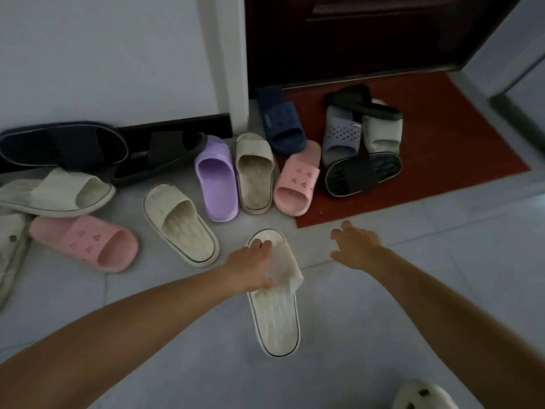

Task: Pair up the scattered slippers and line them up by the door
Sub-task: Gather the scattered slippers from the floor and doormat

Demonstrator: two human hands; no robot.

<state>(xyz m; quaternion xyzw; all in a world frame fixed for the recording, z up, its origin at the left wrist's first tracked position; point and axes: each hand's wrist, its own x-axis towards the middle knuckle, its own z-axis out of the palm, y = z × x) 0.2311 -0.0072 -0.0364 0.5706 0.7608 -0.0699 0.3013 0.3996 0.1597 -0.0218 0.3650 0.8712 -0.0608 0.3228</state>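
My left hand (250,265) grips the strap of a cream slipper (275,317) lying on the grey floor tiles, toe toward the door. My right hand (355,246) hovers open beside it, fingers spread, near the red mat's front edge. A matching cream slipper (181,224) lies just left. Other slippers are scattered: a pink one (85,243) at the left, a second pink one (298,184), a purple one (216,178), a beige one (255,172), a navy one (278,122), a grey one (342,134) and black ones (364,172) on the mat.
A dark brown door (354,36) stands at the top with a red mat (442,137) before it. A white wall and doorframe (233,60) are at the left, with large dark slippers (62,146) along the skirting. A white clog (424,397) shows at the bottom right.
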